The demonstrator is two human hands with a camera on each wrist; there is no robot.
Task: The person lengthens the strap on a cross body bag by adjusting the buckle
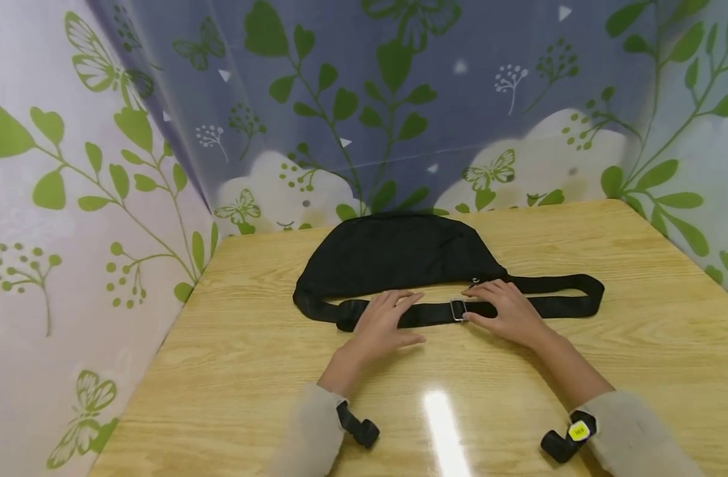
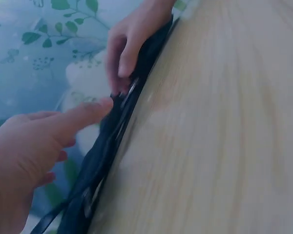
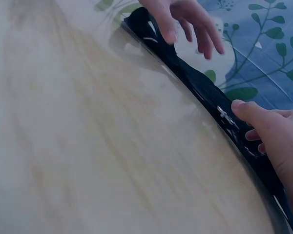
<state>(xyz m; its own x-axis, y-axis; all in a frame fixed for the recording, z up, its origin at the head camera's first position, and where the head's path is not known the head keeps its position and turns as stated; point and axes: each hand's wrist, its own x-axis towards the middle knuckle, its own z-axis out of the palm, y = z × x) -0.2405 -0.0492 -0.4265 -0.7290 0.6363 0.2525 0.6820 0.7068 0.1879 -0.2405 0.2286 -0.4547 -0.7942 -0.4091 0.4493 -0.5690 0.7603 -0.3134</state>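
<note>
A black waist bag [image 1: 399,255] lies flat near the table's back edge, its black strap [image 1: 432,314] looped in front of it. On the strap sits a metal slider buckle [image 1: 458,310]. My left hand [image 1: 383,331] is over the strap left of the buckle, fingers extended and thumb spread away from them. Close to the buckle, my right hand [image 1: 507,313] has thumb and fingers apart, the thumb tip beside the metal frame. In the right wrist view, the right thumb [image 3: 251,113] points towards the buckle [image 3: 225,116]. Whether either hand touches the strap is unclear.
The bag rests on a light wood-grain table [image 1: 220,397]. Behind it hangs a blue and white cloth [image 1: 352,99] with green leaves and butterflies, and similar cloth covers both sides. Each wrist wears a black band [image 1: 358,427]. A light reflection shows on the tabletop.
</note>
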